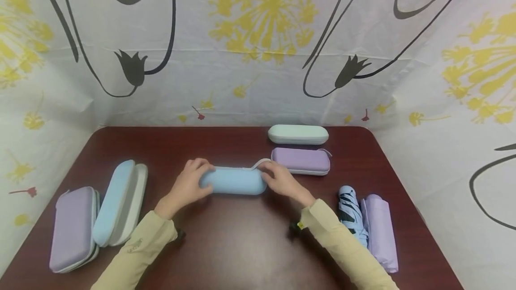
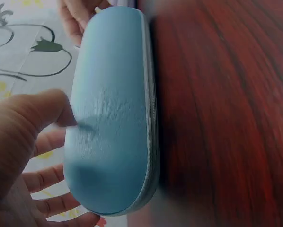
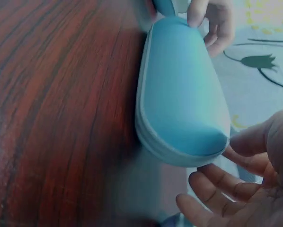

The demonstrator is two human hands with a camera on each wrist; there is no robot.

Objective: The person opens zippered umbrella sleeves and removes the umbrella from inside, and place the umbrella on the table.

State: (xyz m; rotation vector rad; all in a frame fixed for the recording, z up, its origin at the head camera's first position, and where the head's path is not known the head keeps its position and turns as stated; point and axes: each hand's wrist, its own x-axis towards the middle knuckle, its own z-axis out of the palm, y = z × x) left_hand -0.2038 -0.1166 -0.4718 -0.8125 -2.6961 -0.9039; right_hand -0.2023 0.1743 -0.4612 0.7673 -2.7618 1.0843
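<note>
A long light blue zip case [image 1: 234,180] with rounded ends lies across the middle of the table, lid closed. My left hand [image 1: 189,185] holds its left end, thumb on the near side and fingers round the far side. In the left wrist view the thumb [image 2: 54,106] presses against the blue shell. My right hand [image 1: 284,180] is at the other end, beside a pale strap [image 1: 261,162]. The right wrist view shows its thumb [image 3: 252,137] touching the case's corner and its fingers bent round below the end.
Behind my right hand are a lilac case [image 1: 301,160] and a mint case [image 1: 298,134]. At left lie an open blue-and-grey case [image 1: 114,202] and a larger lilac case [image 1: 74,227]. Two folded umbrellas, one blue patterned [image 1: 351,214], one lilac [image 1: 380,232], lie at right.
</note>
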